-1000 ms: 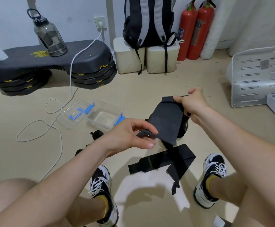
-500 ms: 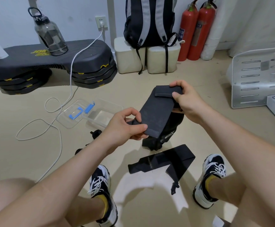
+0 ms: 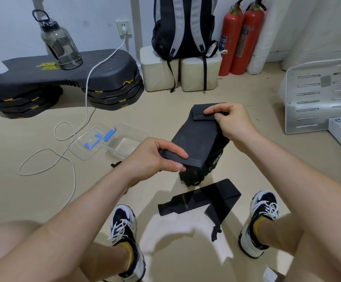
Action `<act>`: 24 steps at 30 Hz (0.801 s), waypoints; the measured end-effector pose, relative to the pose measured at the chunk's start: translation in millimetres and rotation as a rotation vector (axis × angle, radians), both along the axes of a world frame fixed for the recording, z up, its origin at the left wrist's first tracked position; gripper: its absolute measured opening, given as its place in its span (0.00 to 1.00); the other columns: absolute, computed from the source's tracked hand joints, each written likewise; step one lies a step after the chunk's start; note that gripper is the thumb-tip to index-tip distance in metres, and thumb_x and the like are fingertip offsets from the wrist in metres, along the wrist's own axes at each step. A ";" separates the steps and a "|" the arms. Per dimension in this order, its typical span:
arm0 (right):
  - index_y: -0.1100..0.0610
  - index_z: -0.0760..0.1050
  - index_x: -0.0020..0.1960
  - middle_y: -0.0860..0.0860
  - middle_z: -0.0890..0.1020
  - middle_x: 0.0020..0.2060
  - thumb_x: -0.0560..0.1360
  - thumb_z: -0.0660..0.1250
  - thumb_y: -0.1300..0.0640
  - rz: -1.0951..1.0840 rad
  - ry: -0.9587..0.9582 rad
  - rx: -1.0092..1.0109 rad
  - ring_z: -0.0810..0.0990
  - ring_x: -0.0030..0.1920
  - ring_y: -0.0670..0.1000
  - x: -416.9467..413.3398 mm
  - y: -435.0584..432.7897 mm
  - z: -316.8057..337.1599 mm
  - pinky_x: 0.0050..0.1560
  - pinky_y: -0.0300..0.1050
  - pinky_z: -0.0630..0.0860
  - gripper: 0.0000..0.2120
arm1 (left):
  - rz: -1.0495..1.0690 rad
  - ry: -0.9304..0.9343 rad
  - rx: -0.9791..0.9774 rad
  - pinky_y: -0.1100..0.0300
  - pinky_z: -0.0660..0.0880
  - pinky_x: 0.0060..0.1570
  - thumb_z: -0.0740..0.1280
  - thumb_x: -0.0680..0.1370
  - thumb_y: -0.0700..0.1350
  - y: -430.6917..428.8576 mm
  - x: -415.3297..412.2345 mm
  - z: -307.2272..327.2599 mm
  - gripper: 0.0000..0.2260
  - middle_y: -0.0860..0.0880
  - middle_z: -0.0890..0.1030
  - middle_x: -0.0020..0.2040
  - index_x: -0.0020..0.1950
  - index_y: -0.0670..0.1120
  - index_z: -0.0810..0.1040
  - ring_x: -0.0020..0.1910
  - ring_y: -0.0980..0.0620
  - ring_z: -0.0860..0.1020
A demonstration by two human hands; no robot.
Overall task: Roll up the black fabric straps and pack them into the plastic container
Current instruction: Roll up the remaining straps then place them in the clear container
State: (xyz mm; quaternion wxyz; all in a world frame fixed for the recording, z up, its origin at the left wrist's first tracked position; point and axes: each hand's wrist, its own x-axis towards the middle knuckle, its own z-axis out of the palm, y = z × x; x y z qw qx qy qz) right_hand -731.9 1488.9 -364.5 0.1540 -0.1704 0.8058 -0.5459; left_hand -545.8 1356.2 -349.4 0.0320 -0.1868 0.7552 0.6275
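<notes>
shoes [image 3: 125,231] frame a flat black strap [image 3: 198,198] lying unrolled on the floor [image 3: 33,200]; this one is not yet started. above it, the left hand [image 3: 153,159] pinches the near end of a second strap [image 3: 198,139], where a first fold or roll appears to begin. the right hand [image 3: 232,125] grips the far end of the same strap at its sewn tab, keeping the fabric stretched in the air between both hands. beneath it sits a dark bundle [image 3: 198,174], nature unclear. farther left, the plastic container [image 3: 125,145] rests open on the floor beside its lid [image 3: 88,143]; no strap is visible inside. judgement: rolling is at its earliest stage, packing remains entirely.
</notes>
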 end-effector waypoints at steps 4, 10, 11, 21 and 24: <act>0.49 0.81 0.55 0.46 0.79 0.48 0.81 0.59 0.64 0.066 -0.068 -0.054 0.75 0.40 0.43 0.2 0.5 7.3 0.34 0.32 0.72 0.15 | 0.054 0.028 -0.041 0.73 0.71 0.32 0.73 0.72 0.30 -3.7 -2.3 2.1 0.08 0.52 0.84 0.34 0.46 0.41 0.83 0.35 0.58 0.82; 0.41 0.72 0.63 0.50 0.68 0.69 0.66 0.80 0.55 0.292 -0.177 -0.138 0.76 0.63 0.53 5.4 -2.0 6.0 0.49 0.51 0.82 0.30 | 0.139 0.086 -0.075 0.64 0.79 0.44 0.72 0.74 0.34 -7.9 -8.5 1.5 0.05 0.49 0.83 0.37 0.41 0.43 0.83 0.39 0.54 0.82; 0.39 0.71 0.63 0.51 0.66 0.70 0.62 0.82 0.56 0.312 -0.185 -0.166 0.75 0.64 0.55 7.9 -3.4 5.7 0.47 0.52 0.82 0.35 | 0.154 0.096 -0.055 0.64 0.79 0.43 0.72 0.74 0.33 -7.3 -9.6 2.7 0.04 0.46 0.83 0.37 0.41 0.41 0.83 0.38 0.53 0.83; 0.41 0.59 0.74 0.51 0.61 0.70 0.55 0.83 0.56 0.352 -0.061 -0.173 0.68 0.69 0.55 19.0 -7.8 15.3 0.58 0.54 0.81 0.54 | 0.324 0.153 0.011 0.62 0.79 0.31 0.74 0.71 0.30 -1.7 -22.3 17.3 0.07 0.42 0.79 0.35 0.39 0.39 0.79 0.28 0.48 0.81; 0.41 0.57 0.75 0.51 0.61 0.70 0.55 0.83 0.54 0.368 -0.012 -0.137 0.66 0.70 0.53 22.6 -6.7 16.3 0.65 0.52 0.75 0.56 | 0.352 0.131 0.036 0.63 0.78 0.29 0.74 0.71 0.32 -0.2 -25.4 18.4 0.06 0.42 0.78 0.34 0.42 0.39 0.79 0.26 0.50 0.79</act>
